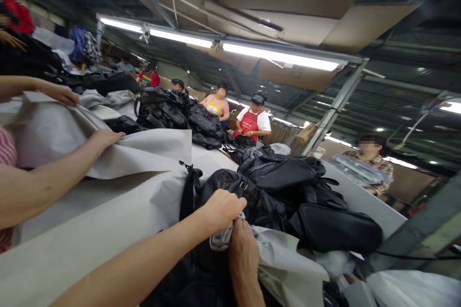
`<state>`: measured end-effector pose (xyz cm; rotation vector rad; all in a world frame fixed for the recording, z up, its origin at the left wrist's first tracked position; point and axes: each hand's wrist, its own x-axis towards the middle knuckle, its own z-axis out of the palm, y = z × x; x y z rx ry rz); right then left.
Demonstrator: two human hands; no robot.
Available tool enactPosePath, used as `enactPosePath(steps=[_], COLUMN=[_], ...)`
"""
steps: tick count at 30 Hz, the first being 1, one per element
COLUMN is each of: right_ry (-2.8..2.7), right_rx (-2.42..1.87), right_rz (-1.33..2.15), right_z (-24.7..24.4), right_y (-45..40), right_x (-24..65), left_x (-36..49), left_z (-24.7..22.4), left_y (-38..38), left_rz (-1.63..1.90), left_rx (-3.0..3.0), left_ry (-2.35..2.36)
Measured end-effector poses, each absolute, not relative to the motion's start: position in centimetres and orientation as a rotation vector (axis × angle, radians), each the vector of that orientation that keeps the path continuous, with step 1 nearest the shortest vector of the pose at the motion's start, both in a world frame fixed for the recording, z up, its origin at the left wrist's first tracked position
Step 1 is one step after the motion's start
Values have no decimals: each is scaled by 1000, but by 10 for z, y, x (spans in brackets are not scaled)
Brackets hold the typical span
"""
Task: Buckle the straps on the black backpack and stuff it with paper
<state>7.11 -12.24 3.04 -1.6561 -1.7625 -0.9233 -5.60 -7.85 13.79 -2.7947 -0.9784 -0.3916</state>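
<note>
My left hand [224, 208] is closed, its fingers pinched at the edge of a crumpled light grey piece [221, 241]. Pressed close beside it, my right hand [245, 248] also has curled fingers on the same piece. Whether it is paper or lining cloth, I cannot tell. Both hands are over a black bag [201, 268], whose lower part spreads beneath my forearms. Behind them lies another shiny black bag [225, 180] with a strap and buckle.
A co-worker at the left handles a large grey sheet [154, 151] with both hands. Black bags [281, 170] are heaped along the pale table [97, 223]. A metal post [336, 105] rises at the right, and clear plastic [406, 288] lies at the lower right. Other people stand beyond.
</note>
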Motion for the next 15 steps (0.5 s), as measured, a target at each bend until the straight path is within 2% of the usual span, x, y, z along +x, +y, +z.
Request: enactPosePath(steps=[5,8,15], right_ry=[-1789,-1914,-1854], right_rx=[-1356,-1207,-1414], right_rz=[-1142,-1138,-1058], right_z=[37,34,27], right_y=[-155,-167,-151], right_x=[61,50,54], left_x=[-68,-75,-83], left_z=[132,138,150], left_y=[-68,-61,-51], left_rz=[-479,-427,-347], left_rx=[-2828,-2921,-2990], left_ry=[-1014,-911,-723])
